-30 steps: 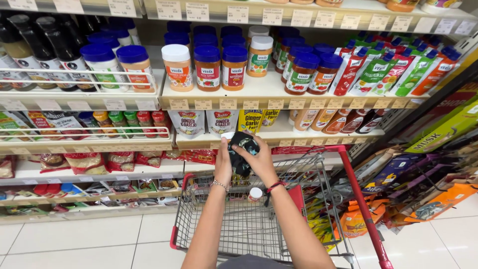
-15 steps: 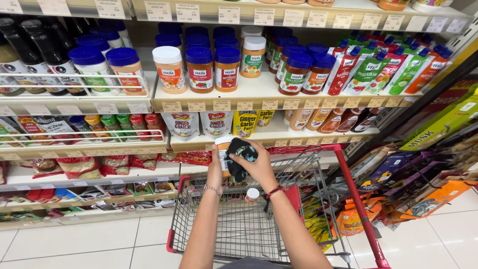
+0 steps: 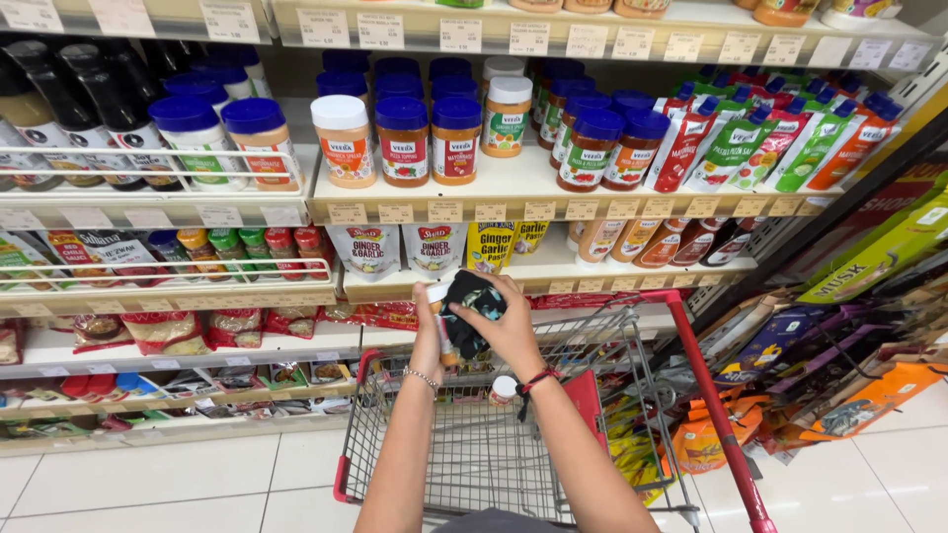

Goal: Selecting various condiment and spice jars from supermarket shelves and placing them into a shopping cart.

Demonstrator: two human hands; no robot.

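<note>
My left hand (image 3: pixel 427 336) grips a small white-capped jar (image 3: pixel 440 314) over the shopping cart (image 3: pixel 632 395). Against that jar my right hand (image 3: pixel 513 331) presses a dark patterned cloth (image 3: pixel 472 308), which covers most of it. Both hands are held together above the cart's wire basket, in front of the lower shelf of pouches. A bracelet is on my left wrist and a red thread band on my right. Another white-capped jar (image 3: pixel 504 390) lies inside the cart below my hands.
Store shelves (image 3: pixel 513 188) ahead carry blue-lidded and white-lidded jars, dark bottles at left, squeeze pouches at right. Paste packets (image 3: pixel 433 247) stand just behind my hands. Boxes and orange packs fill the rack at right. White tiled floor (image 3: pixel 178 484) lies at lower left.
The view has drifted so the shelves and cart sit slightly differently. My hands stay together over the cart, with the cloth shifting a little over the jar.
</note>
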